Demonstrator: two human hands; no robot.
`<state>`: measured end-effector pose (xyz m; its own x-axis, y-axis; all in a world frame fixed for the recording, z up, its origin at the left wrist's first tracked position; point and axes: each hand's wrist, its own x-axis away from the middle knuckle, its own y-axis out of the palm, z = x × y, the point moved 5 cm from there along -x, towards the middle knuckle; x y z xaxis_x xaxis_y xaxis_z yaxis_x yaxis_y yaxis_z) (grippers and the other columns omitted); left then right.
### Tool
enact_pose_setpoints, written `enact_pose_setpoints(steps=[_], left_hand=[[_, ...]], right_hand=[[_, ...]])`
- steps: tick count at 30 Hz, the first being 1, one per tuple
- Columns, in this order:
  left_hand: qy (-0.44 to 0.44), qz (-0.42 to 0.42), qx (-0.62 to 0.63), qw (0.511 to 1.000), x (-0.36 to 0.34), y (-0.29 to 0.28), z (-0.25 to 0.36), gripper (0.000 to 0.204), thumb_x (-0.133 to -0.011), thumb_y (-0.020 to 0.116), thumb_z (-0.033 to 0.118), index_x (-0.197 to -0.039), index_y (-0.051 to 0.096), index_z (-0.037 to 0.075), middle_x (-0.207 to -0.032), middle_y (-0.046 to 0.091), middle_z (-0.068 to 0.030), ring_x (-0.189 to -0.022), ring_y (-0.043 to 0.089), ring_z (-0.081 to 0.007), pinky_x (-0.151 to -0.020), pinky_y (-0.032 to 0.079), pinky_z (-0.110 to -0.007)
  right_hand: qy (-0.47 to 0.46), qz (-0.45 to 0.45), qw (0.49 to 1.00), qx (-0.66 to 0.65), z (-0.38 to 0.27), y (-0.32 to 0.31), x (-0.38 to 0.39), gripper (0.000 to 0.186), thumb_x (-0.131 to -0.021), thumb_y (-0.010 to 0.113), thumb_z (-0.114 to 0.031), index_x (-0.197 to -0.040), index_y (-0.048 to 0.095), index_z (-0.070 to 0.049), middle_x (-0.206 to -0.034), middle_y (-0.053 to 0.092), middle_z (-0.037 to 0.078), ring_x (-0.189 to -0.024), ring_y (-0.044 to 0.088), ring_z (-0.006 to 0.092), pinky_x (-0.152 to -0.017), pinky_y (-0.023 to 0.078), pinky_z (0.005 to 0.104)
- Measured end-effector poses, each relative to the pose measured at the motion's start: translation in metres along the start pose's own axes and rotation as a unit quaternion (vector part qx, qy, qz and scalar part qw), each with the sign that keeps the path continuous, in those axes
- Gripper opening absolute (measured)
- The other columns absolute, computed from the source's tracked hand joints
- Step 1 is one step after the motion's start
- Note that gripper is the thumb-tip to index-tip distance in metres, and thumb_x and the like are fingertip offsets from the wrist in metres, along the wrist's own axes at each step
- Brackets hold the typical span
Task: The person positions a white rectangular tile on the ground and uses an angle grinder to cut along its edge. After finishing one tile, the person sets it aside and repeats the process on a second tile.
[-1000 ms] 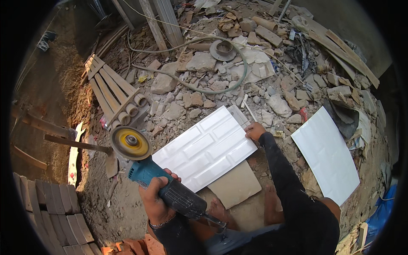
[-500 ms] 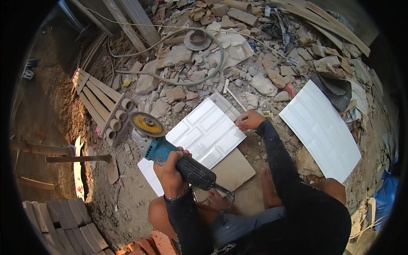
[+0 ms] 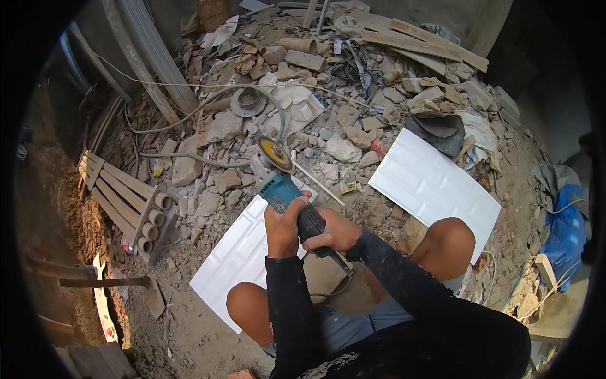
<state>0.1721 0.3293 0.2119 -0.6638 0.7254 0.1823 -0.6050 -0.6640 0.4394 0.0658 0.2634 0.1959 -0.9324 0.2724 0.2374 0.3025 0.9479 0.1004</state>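
Note:
My left hand (image 3: pixel 282 228) is wrapped around the front body of a teal and black angle grinder (image 3: pixel 283 192) with a yellow disc (image 3: pixel 275 155) tilted at its head. My right hand (image 3: pixel 336 230) grips the black rear body just behind it. The grinder is raised over a white brick-patterned panel (image 3: pixel 224 281), which lies partly hidden under my hands and left knee. A beige slab (image 3: pixel 322 278) shows between my legs, with the cord hanging over it. A second white panel (image 3: pixel 435 186) lies to the right, and a thin white rod (image 3: pixel 322 183) rests beyond the grinder.
Broken rubble (image 3: pixel 344 148) covers the ground ahead, with a hose (image 3: pixel 189 158), a metal flange (image 3: pixel 248 101) and planks (image 3: pixel 423 47). Bamboo poles (image 3: pixel 120 196) and a shovel (image 3: pixel 153 297) lie at left. A blue sheet (image 3: pixel 562 221) is at the right.
My right hand has left the white panel's edge and moved left onto the grinder beside my left hand. The grinder has moved right and is pointed more forward. The view has shifted.

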Motion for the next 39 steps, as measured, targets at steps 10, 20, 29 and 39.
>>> enact_pose_setpoints(steps=[10,20,29,39], left_hand=[[-0.009,0.111,-0.061,0.992,0.017,-0.015,-0.045,0.084,-0.088,0.079,0.004,-0.151,0.026,-0.012,-0.129,0.06,-0.025,-0.109,0.068,-0.0263,-0.088,0.06,-0.034],[-0.053,0.073,-0.012,0.996,0.005,-0.018,-0.071,0.077,-0.086,0.083,0.006,-0.147,0.041,-0.014,-0.111,0.071,-0.0141,-0.098,0.07,-0.0154,-0.079,0.062,-0.03],[0.122,0.22,-0.1,0.963,-0.02,-0.04,-0.078,0.085,-0.066,0.094,0.031,-0.126,0.06,-0.018,-0.113,0.071,-0.0265,-0.107,0.069,-0.0263,-0.095,0.053,-0.035],[-0.002,0.296,-0.373,0.88,0.019,-0.057,-0.018,0.071,-0.069,0.084,0.038,-0.107,0.058,-0.017,-0.099,0.071,-0.0313,-0.098,0.072,-0.0415,-0.089,0.058,-0.045]], right_hand=[[-0.04,0.123,0.986,0.106,0.053,-0.005,-0.004,0.06,-0.07,0.085,-0.029,-0.115,0.062,0.004,-0.096,0.07,0.012,-0.084,0.068,0.0219,-0.078,0.055,0.0354],[0.01,0.071,0.997,0.033,0.052,-0.015,0.001,0.046,-0.077,0.08,-0.016,-0.115,0.062,0.003,-0.087,0.07,0.005,-0.076,0.068,0.0163,-0.068,0.055,0.0325],[0.011,0.047,0.999,0.021,0.061,-0.023,-0.028,0.042,-0.082,0.076,-0.018,-0.116,0.061,0.003,-0.093,0.069,0.006,-0.074,0.066,0.0167,-0.067,0.053,0.0314],[-0.022,0.06,0.995,-0.073,0.082,0.009,-0.076,0.048,-0.09,0.073,-0.013,-0.13,0.052,0.002,-0.119,0.064,0.012,-0.104,0.065,0.0207,-0.091,0.053,0.0357]])
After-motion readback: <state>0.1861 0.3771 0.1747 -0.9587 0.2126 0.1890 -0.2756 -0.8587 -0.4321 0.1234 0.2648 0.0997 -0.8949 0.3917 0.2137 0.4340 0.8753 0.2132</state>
